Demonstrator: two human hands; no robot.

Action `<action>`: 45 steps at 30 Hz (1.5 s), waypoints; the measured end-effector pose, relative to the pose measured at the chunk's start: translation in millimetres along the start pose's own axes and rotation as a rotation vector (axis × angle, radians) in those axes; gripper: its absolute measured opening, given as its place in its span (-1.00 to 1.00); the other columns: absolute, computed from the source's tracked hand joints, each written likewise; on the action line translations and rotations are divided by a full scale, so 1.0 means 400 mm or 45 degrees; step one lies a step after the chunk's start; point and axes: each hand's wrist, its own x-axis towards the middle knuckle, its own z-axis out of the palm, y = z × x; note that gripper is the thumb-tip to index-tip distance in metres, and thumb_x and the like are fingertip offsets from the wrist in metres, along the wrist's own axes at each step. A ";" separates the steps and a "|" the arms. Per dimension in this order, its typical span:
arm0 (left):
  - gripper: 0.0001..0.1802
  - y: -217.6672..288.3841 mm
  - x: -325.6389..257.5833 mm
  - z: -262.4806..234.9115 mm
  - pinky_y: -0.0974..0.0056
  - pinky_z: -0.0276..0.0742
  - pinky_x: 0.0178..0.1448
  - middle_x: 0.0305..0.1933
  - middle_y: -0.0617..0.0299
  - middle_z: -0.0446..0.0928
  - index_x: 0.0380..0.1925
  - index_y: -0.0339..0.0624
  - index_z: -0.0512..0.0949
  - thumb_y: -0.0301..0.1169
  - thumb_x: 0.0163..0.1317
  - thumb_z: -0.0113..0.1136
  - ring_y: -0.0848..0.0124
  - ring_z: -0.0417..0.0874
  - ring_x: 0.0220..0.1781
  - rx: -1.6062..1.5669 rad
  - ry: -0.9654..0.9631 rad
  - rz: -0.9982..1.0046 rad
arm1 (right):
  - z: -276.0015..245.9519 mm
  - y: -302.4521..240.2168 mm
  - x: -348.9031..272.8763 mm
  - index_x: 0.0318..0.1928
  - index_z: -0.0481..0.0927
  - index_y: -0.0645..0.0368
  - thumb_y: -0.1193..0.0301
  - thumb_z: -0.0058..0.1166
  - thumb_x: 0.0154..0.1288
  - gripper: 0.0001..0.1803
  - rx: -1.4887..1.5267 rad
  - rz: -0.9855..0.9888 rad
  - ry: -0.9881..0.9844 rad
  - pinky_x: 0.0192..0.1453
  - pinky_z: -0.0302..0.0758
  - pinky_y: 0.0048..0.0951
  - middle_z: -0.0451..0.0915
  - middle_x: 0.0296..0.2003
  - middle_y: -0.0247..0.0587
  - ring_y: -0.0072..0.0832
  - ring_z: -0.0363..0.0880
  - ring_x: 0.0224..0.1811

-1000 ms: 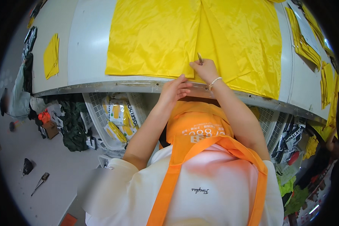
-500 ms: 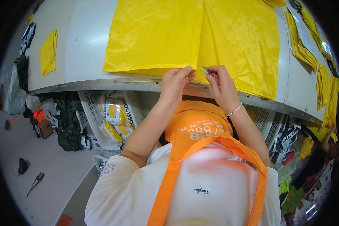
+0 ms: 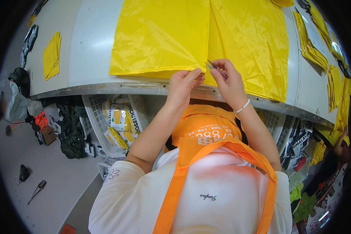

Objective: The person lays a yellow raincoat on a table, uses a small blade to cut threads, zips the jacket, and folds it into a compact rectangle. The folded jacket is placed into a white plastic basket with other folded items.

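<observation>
A narrow gap parts the hands point(image 3: 181, 85) at the yellow cloth hem point(image 3: 156, 70).

Glossy, creased cloth point(image 3: 163, 43), dull metal table edge point(image 3: 136, 85), matt plastic basket point(image 3: 95, 114)

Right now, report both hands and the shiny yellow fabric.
Left hand pinching shiny yellow fabric at near edge. Right hand holding small metal snips, blades apart, beside it. No obstruction visible.
</observation>
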 end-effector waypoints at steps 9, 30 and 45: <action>-0.80 0.072 -0.046 0.010 0.37 0.47 -0.19 -0.41 0.17 0.56 -0.34 -0.29 0.56 -0.47 0.03 0.32 0.42 0.56 -0.33 1.377 0.148 0.937 | 0.017 -0.070 0.079 0.01 0.37 0.24 0.48 0.23 0.08 -0.52 0.667 0.500 -0.032 -0.43 0.32 -0.70 0.49 -0.47 -0.37 -0.71 0.36 -0.53; -0.85 0.185 0.015 0.098 0.54 0.41 -0.41 -0.49 0.26 0.56 -0.36 -0.38 0.60 -0.50 0.10 0.25 0.61 0.48 -0.55 0.458 -0.113 0.525 | 0.032 -0.134 0.049 -0.14 0.41 0.26 0.48 0.13 0.19 -0.74 -0.123 -0.433 0.421 -0.34 0.48 -0.44 0.48 -0.38 -0.11 -0.34 0.50 -0.41; -0.80 0.191 0.032 0.094 0.52 0.37 -0.47 -0.57 0.27 0.54 -0.43 -0.42 0.60 -0.42 0.08 0.27 0.61 0.47 -0.57 0.581 -0.125 0.515 | 0.025 -0.126 0.069 -0.17 0.45 0.24 0.53 0.10 0.18 -0.79 -0.157 -0.471 0.468 -0.33 0.50 -0.40 0.52 -0.35 -0.09 -0.24 0.54 -0.38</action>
